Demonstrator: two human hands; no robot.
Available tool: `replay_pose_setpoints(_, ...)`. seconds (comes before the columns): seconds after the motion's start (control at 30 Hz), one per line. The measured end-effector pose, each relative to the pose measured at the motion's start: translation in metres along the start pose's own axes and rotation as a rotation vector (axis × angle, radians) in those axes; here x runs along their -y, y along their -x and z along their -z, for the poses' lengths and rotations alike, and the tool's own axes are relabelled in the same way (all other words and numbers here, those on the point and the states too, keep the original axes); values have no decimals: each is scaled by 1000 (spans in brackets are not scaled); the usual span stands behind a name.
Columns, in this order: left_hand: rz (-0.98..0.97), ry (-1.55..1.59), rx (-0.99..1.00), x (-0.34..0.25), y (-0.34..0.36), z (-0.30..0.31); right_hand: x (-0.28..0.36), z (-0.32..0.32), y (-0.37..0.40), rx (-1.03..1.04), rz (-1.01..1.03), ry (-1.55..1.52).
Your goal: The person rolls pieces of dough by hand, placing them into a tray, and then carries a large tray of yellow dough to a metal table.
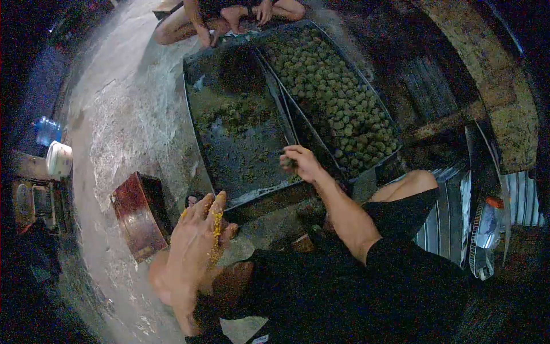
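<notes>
My left hand is raised at the lower left, near the front corner of a dark tray. Its fingers are stretched out, with yellow crumbs stuck along them. Over the tray's front right part is my right hand, its fingers curled round a small dark lump. Greenish crumbly material lies scattered in this tray. Beside it on the right, a second tray holds several rows of round greenish balls.
Another person sits at the far end, hands near the trays. A reddish wooden box stands on the floor at left. Farther left are a white container and a blue bottle. A clear item with an orange top lies at right.
</notes>
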State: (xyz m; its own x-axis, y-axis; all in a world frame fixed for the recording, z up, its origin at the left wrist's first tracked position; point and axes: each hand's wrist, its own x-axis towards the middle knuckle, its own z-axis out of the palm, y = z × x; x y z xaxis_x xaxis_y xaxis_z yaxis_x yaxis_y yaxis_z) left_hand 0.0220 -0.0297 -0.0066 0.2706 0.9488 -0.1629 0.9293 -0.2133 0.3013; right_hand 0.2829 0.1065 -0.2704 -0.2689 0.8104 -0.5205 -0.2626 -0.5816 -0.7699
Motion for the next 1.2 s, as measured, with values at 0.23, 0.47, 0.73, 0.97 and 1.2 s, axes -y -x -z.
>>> replay_pose_setpoints(0.23, 7, -5, 8, 1, 0, -3, -24, -2, -13, -333, -65, 185)
replay_pose_setpoints(0.47, -14, 23, 1, 8, -1, -14, -2, -30, -5, -129, -41, 451)
replay_pose_setpoints(0.73, -26, -1, -46, 3, 2, -8, 0, -14, -6, -128, -110, -170)
replay_pose_setpoints(0.97, 5, 14, 0, 0, -2, -5, 1, -31, -8, -118, -48, 377)
replay_pose_setpoints(1.2, 20, -4, 30, -3, -3, -2, 5, -22, -3, 10, -126, -138)
